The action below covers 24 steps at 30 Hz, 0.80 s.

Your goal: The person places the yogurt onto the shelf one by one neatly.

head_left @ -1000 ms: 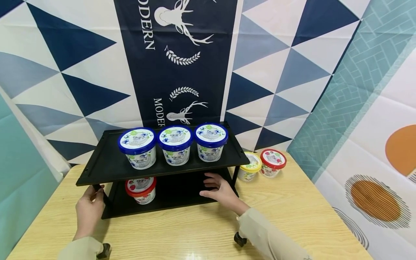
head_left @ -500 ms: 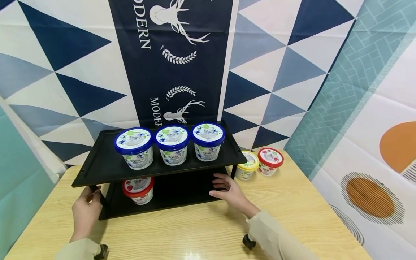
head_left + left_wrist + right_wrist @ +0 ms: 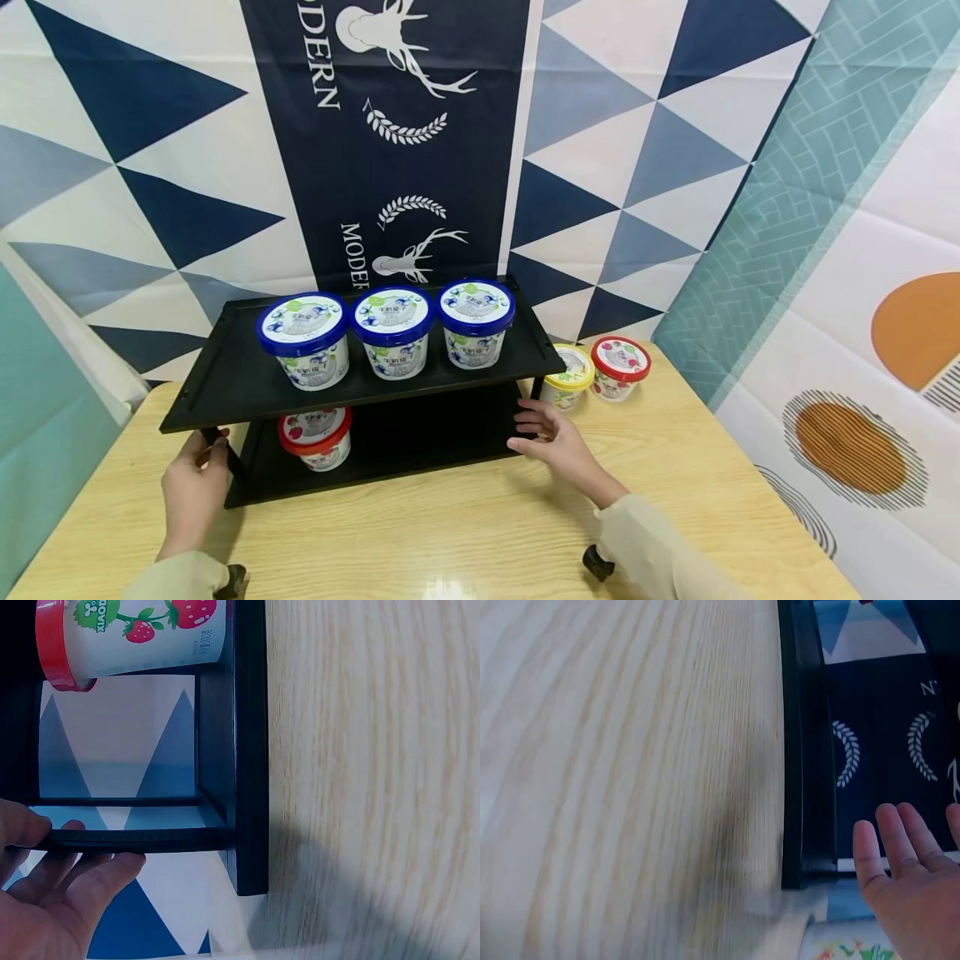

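A black two-tier rack (image 3: 232, 367) stands on the wooden table. My left hand (image 3: 191, 496) grips its front left post (image 3: 150, 841), thumb and fingers on either side of it in the left wrist view. Beside the front right post (image 3: 537, 388) is my right hand (image 3: 562, 454), its fingers spread and holding nothing. Three blue-lidded tubs (image 3: 392, 333) line the upper shelf. On the lower shelf, toward the left, a red-lidded tub (image 3: 318, 439) with strawberry pictures (image 3: 150, 634) sits partly under the upper shelf.
To the right of the rack, a yellow-lidded tub (image 3: 567, 377) and another red-lidded tub (image 3: 619, 367) stand side by side on the table (image 3: 420, 533). Behind the rack hangs a patterned cloth (image 3: 405, 167); another wall covering (image 3: 847, 350) runs along the right.
My right hand has moved right, from over the lower shelf's right part to the front right post. The left hand keeps its grip on the left post. The whole view has shifted slightly.
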Available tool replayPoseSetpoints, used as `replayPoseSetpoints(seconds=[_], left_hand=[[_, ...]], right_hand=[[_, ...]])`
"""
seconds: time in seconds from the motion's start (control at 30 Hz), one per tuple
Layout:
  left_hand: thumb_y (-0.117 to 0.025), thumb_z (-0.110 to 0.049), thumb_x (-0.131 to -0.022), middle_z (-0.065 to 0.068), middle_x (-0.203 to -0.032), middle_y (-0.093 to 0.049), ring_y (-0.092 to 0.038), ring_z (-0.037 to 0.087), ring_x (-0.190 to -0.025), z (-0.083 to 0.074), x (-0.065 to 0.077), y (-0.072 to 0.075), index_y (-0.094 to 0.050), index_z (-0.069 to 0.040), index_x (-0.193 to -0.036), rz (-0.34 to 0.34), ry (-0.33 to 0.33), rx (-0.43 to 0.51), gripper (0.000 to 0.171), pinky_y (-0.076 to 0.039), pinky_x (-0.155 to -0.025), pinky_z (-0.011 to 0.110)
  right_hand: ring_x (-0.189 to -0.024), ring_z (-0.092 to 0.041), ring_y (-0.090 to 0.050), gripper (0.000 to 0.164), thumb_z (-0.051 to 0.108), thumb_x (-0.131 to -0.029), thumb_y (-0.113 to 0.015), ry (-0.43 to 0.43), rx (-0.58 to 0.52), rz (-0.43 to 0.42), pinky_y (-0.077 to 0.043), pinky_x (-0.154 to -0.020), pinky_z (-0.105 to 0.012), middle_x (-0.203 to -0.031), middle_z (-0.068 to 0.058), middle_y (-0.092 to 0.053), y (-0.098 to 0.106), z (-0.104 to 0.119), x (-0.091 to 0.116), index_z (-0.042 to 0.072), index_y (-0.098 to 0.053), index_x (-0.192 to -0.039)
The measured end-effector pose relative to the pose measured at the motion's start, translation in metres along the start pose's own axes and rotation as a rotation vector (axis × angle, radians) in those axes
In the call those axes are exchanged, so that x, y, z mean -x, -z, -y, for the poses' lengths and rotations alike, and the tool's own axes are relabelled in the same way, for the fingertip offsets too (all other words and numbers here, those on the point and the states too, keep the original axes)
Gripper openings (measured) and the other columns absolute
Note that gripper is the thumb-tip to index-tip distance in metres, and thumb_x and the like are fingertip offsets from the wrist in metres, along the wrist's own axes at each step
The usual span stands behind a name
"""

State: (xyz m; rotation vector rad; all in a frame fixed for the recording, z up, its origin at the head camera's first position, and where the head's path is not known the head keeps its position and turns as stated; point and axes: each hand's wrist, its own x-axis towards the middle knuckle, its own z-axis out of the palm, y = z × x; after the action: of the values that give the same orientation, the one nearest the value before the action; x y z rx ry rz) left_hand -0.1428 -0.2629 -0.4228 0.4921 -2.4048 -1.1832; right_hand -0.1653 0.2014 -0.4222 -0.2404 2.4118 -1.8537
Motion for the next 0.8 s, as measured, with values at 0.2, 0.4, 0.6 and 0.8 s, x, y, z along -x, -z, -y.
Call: replayPoseSetpoints(seconds=[0.2, 0.4, 0.6, 0.8], left_hand=[[-0.043, -0.017, -0.097, 0.019, -0.117, -0.063, -0.030, -0.026, -0.077, 0.000, -0.002, 0.001, -0.061, -0.006, -0.113, 0.001, -0.003, -0.004, 0.027, -0.031, -0.060, 0.000], [-0.043, -0.017, -0.097, 0.019, -0.118, -0.063, -0.030, -0.025, -0.077, 0.002, -0.002, 0.002, -0.061, -0.005, -0.114, 0.008, 0.003, 0.000, 0.028, -0.031, -0.060, 0.000], [-0.043, -0.017, -0.097, 0.020, -0.117, -0.063, -0.029, -0.027, -0.076, 0.001, -0.001, 0.002, -0.062, -0.005, -0.113, 0.002, -0.003, -0.002, 0.027, -0.031, -0.060, 0.000], [-0.043, -0.017, -0.097, 0.020, -0.116, -0.064, -0.032, -0.022, -0.081, 0.000, 0.000, 0.001, -0.062, -0.006, -0.114, 0.007, -0.002, -0.008, 0.028, -0.031, -0.060, 0.000]], right_hand=[[-0.118, -0.035, -0.052, 0.060, 0.019, -0.083, -0.071, -0.029, 0.029, -0.029, -0.049, -0.083, -0.018, -0.130, -0.021, -0.052, 0.015, 0.001, 0.007, 0.007, -0.044, -0.136], [-0.119, -0.038, -0.051, 0.059, 0.017, -0.083, -0.071, -0.030, 0.014, -0.071, -0.049, -0.083, -0.018, -0.130, -0.021, -0.052, 0.030, -0.001, 0.014, 0.008, -0.044, -0.135], [-0.119, -0.035, -0.052, 0.061, 0.023, -0.084, -0.070, -0.034, 0.061, -0.091, -0.050, -0.083, -0.019, -0.133, -0.022, -0.050, 0.046, -0.008, 0.023, 0.008, -0.043, -0.137], [-0.119, -0.029, -0.052, 0.064, 0.032, -0.085, -0.068, -0.116, 0.119, -0.145, -0.049, -0.084, -0.018, -0.134, -0.018, -0.050, 0.064, -0.015, 0.028, 0.009, -0.041, -0.138]])
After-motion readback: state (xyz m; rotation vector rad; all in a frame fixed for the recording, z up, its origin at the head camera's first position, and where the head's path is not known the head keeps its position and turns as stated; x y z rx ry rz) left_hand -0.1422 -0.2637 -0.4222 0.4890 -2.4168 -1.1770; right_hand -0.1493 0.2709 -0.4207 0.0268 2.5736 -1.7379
